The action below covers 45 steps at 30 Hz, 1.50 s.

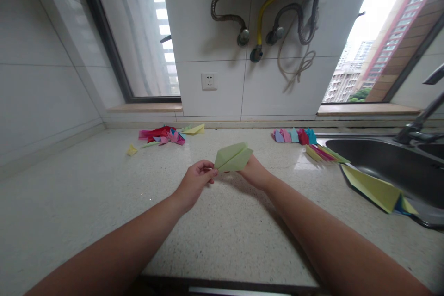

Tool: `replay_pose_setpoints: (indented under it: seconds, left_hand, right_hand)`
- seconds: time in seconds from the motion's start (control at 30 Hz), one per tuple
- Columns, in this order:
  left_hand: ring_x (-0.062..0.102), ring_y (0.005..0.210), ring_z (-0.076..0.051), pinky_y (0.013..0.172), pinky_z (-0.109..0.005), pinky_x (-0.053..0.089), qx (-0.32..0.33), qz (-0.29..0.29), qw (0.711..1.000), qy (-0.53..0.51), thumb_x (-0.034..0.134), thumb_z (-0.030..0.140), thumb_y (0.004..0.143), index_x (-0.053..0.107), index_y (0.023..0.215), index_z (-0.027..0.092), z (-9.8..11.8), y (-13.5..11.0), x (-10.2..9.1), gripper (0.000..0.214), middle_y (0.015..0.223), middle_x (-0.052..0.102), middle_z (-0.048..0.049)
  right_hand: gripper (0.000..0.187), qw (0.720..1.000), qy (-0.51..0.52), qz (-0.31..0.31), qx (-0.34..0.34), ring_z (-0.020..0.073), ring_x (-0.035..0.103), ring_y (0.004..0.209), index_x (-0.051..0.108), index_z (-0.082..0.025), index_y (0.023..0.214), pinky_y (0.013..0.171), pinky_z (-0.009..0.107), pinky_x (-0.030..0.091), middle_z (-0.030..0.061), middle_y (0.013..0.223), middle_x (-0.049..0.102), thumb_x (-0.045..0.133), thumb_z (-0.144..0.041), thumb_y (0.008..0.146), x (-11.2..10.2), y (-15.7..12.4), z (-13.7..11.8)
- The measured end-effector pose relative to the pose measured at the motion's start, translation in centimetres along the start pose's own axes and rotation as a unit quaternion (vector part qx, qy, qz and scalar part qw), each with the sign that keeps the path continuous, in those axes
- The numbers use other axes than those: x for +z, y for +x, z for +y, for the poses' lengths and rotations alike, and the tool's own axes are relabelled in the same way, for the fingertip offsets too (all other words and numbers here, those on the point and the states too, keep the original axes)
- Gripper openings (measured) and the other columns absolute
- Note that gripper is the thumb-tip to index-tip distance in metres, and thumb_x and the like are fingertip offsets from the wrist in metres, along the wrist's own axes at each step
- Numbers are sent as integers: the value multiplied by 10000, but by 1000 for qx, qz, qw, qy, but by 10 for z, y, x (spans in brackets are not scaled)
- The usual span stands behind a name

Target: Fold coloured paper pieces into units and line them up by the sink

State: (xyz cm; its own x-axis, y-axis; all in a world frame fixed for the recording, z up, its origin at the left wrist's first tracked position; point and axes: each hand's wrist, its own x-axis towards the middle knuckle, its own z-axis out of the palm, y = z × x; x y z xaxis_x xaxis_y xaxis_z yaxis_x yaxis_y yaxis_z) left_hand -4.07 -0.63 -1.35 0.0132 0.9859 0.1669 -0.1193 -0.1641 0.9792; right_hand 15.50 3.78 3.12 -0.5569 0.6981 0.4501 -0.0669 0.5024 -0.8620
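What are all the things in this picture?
green folded paper: one, light green, held between both hands
paper pile: several pieces, red, pink, blue, yellow, back left of counter
paper scrap: one, yellow, left of the pile
paper row: several pieces, purple, pink, blue, red, back by the sink
flat folded sheets: a few, yellow-green and pink, at the sink's left rim
large folded sheet: one, yellow-green, over the sink's front rim
sink: one, steel, right
tap: one, dark metal, right
socket: one, white, wall
hoses: several, grey and yellow, upper wall
counter: one, pale speckled
left hand: one, pinching the paper's left tip
right hand: one, holding its right end
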Motion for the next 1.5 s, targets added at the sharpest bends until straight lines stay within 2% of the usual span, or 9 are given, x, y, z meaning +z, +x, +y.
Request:
replay_pose_setpoints:
  seconds: [0.23,0.4,0.6,0.73,0.97,1.07,1.23,1.37,1.5]
  left_hand:
    - [598,774,-122,724,-258,476,1,-12,999,-29,768,264,745,675,875,157,2,1,1,192,882,666,-27]
    - [625,885,-151,840,-295,484,-17,1,999,-38,783,263,740,687,951,152,3,1,1,257,974,693,-65]
    - [631,994,-173,898,-336,497,-11,11,998,-60,781,229,740,640,1112,185,0,2,0,401,1188,644,-102]
    - [629,1015,-183,874,-328,507,-17,8,998,-54,771,222,747,606,1162,182,-1,3,-1,448,1284,597,-134]
    - [618,977,-175,830,-305,510,-17,-3,999,-35,749,211,754,622,1129,168,3,1,1,398,1238,610,-128]
    - [617,991,-186,828,-311,508,-23,-4,999,-30,745,213,751,636,1103,167,7,-1,3,372,1231,615,-129]
    - [624,968,-192,782,-312,514,-34,2,999,-15,730,207,757,641,1097,155,12,-3,4,355,1201,630,-144]
    - [639,862,-169,723,-300,512,-48,-14,998,-26,684,291,829,635,1119,145,11,-2,2,329,1096,668,-134]
    - [640,772,-157,631,-272,486,-52,-34,998,-31,682,366,837,662,1110,149,11,-3,1,349,987,677,-102]
  right_hand:
    - [170,999,13,33,25,158,642,767,723,-171,853,748,292,509,37,841,712,748,-305,753,-1,-2,0]
    - [185,998,52,23,28,169,667,783,712,-179,865,798,330,524,36,810,720,718,-345,783,2,1,2]
    - [124,997,-54,62,-10,171,673,848,723,-185,899,825,325,514,60,913,736,663,-257,818,0,1,6]
    - [153,991,-104,83,-24,178,673,911,718,-193,940,877,340,499,65,972,735,621,-201,822,-4,0,12]
    - [183,993,-69,96,-25,179,676,911,701,-193,927,871,346,506,64,979,729,622,-165,764,-9,1,16]
    - [140,992,-73,104,-13,183,672,892,708,-190,905,864,357,508,65,945,731,644,-202,781,-10,2,15]
    - [175,991,50,116,37,166,666,765,685,-174,905,786,356,537,60,867,726,694,-309,795,-9,4,16]
    - [261,977,156,129,66,165,681,769,653,-164,890,783,354,551,60,836,720,745,-377,770,-7,4,18]
    - [298,973,168,122,104,152,683,683,600,-159,827,715,327,557,55,756,714,762,-398,755,-5,3,16]
